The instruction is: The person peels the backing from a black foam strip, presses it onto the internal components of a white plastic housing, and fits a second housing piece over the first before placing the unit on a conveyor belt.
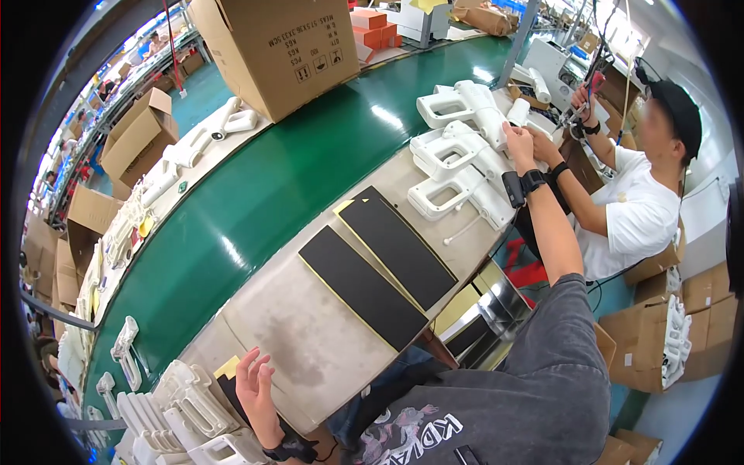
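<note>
My right hand point(519, 146) reaches to the far right of the bench, its fingers closed at the end of a white plastic housing point(482, 110) with a looped handle. More such housings point(457, 155) lie in a row just nearer. My left hand point(257, 394) is raised, empty, with fingers apart, beside a stack of white looped housings point(194, 411). Between my hands two long black strips point(360, 287) with yellow edges lie side by side. Another black strip with a yellow corner is partly hidden behind my left hand.
A green conveyor belt point(302, 186) curves along the bench point(287, 341), carrying a few white parts point(125, 350). A large cardboard box point(283, 54) stands beyond it. At the right a co-worker point(639, 186) in a white shirt holds a hanging tool point(593, 85), one hand close to mine.
</note>
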A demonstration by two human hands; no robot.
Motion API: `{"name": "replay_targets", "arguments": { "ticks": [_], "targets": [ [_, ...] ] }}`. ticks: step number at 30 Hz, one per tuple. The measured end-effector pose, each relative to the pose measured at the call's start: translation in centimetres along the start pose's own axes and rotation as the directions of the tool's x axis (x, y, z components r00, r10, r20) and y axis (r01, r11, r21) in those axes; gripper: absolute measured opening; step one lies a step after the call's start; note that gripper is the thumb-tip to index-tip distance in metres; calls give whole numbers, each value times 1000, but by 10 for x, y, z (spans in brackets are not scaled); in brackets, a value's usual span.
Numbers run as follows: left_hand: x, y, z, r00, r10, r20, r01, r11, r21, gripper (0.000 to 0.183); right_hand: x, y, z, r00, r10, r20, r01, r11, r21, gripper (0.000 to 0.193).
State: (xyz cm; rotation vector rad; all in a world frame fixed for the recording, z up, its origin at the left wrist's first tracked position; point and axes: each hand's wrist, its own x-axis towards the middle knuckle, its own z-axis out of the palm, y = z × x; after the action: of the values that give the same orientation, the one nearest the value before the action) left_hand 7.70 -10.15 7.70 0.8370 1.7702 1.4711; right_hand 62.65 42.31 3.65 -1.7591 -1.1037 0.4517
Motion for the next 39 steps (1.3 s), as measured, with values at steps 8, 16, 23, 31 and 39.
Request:
{"name": "replay_targets", "arguments": {
  "ticks": [8, 16, 23, 31, 39],
  "targets": [
    [6, 2, 10, 998, 14, 63, -15, 1000, 18, 36, -23, -3, -9, 973, -226, -41, 206, 939, -275, 58],
    [-8, 6, -20, 986, 117, -122, -70, 939, 337, 35, -158, -102, 2, 793, -571, 213, 568, 819, 81, 35],
    [-25, -57, -46, 932, 146, -332, 219, 503, 836, 69, -311, -198, 48, 204, -511, 835, -348, 759, 550, 33],
    [-40, -71, -43, 877, -13, -481, 411, 541, 734, 76, -410, -224, 218, 87, -383, 920, -514, 774, 370, 32],
    [13, -64, -30, 889, 99, -448, 325, 554, 766, 75, -437, -162, 292, 203, -420, 885, -287, 838, 463, 23]
  ]
}}
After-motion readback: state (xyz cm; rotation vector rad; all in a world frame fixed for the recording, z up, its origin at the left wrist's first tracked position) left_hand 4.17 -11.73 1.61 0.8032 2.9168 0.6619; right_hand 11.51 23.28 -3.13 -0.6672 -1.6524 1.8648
